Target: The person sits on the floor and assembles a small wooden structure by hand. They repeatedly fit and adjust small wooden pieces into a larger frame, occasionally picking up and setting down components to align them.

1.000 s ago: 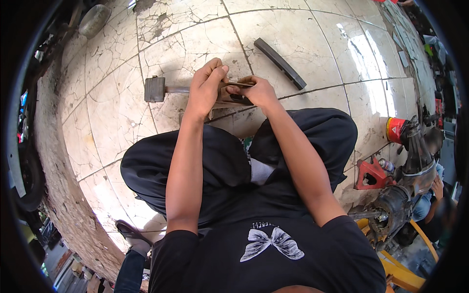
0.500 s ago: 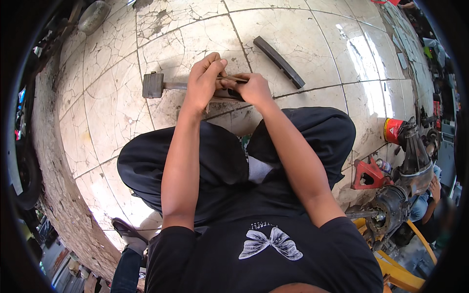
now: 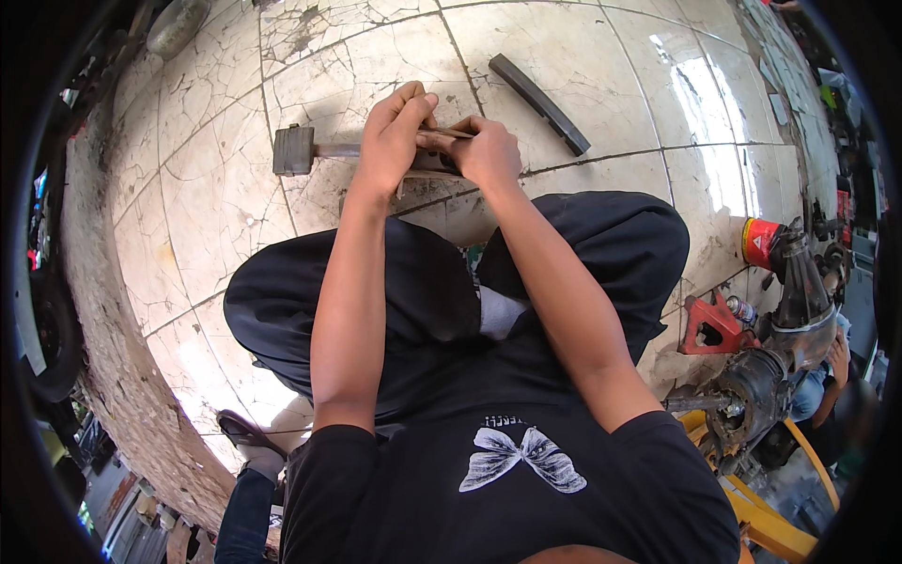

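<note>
My left hand (image 3: 393, 139) is closed, its thumb and fingertips pinched together; whatever they hold is hidden. Just beside it, my right hand (image 3: 490, 155) grips a thin brown strip (image 3: 458, 133), which runs toward the left hand. Below the hands a dark piece with a pale lower edge (image 3: 434, 173) shows in part; its kind is unclear. A mallet with a blocky dark head (image 3: 293, 151) lies on the floor to the left, its handle passing behind my left wrist. Beyond my right hand lies a dark straight bar (image 3: 540, 105).
Cracked cream tiles (image 3: 366, 61) spread around my crossed legs. At right stand a red tin (image 3: 759, 242), a red stand (image 3: 707, 324) and a greasy metal axle housing (image 3: 756, 385) by a yellow frame (image 3: 766, 526). Another person's foot (image 3: 252, 437) rests at lower left.
Both hands stay close together and shift slightly upward in the picture. My right hand has turned a little around the strip. The mallet and bar lie as before.
</note>
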Motion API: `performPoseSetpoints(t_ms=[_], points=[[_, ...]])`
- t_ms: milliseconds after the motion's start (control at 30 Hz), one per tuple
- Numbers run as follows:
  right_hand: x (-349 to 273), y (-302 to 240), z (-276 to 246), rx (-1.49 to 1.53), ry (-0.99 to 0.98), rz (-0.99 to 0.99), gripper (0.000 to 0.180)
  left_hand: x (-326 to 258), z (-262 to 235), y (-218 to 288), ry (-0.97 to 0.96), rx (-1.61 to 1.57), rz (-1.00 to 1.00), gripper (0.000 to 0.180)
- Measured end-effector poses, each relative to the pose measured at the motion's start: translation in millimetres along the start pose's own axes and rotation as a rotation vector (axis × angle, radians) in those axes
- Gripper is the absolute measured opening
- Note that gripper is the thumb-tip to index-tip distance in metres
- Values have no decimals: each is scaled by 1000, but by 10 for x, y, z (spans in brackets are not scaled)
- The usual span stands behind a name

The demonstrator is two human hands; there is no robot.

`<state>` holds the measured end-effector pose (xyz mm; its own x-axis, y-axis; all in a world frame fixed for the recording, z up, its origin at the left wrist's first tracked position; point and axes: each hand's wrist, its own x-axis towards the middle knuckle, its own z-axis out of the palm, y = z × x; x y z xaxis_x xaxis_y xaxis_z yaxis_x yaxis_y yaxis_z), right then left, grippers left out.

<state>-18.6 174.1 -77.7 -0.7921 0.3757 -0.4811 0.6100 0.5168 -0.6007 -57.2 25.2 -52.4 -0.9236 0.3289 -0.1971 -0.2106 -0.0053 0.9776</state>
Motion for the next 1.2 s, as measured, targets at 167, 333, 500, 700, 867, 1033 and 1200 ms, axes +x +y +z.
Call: performPoseSetpoints(t_ms=[167,333,500,700,867,1033,1200], points=[[326,453,24,291,-152,-235,58,-26,49,-50,-25,-46,94,31],[-28,-22,-30,-58,19,-40,68,27,-64,-120,-45,-67,14,24],[87,88,-4,-41,-4,-92,75,-30,-99,-69,-72,-62,58,28],[151,125,31,-41,24,-119,73,-59,-495,-535,83,45,126,47],[265,218,91,55,6,-113,69,-82,-393,-430,95,186,-38,74],[330,523,264,318,-17,-303,67,-76,-299,-390,119,234,-213,87],[228,458,221,396,-92,-230,60,-2,-374,-613,58,-129,-233,62]])
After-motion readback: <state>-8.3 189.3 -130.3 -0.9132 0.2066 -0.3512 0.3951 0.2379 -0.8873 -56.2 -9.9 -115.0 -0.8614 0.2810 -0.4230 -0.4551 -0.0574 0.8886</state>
